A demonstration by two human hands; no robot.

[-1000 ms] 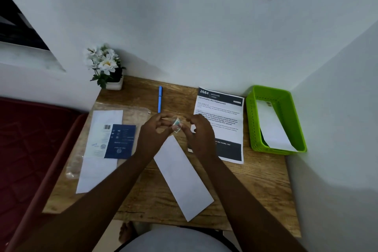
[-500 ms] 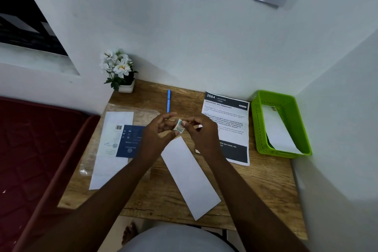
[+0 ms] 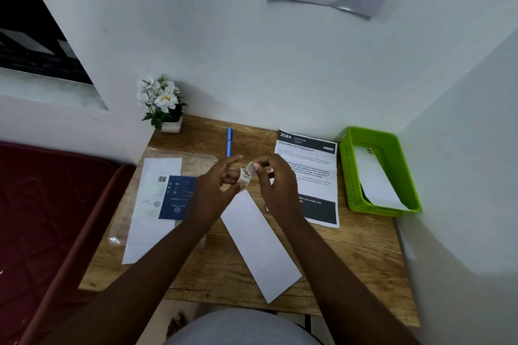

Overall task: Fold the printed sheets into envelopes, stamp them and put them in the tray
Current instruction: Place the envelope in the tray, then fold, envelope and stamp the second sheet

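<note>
Both hands are raised above the middle of the wooden desk. My left hand holds a small roll of stamps, and my right hand pinches the roll's loose end with thumb and forefinger. Below them a white envelope lies slanted on the desk. A printed sheet headed 2684 lies to the right, partly under my right hand. The green tray stands at the far right with one white envelope inside.
A pack of white envelopes in clear plastic with a blue label lies on the left. A blue pen lies at the back, a small pot of white flowers in the back left corner. Walls close the back and right; a red mattress is on the left.
The hands stay together over the desk, working the stamp roll. My left fingers have spread and my right fingers now pinch the roll's end. The camera has shifted slightly.
</note>
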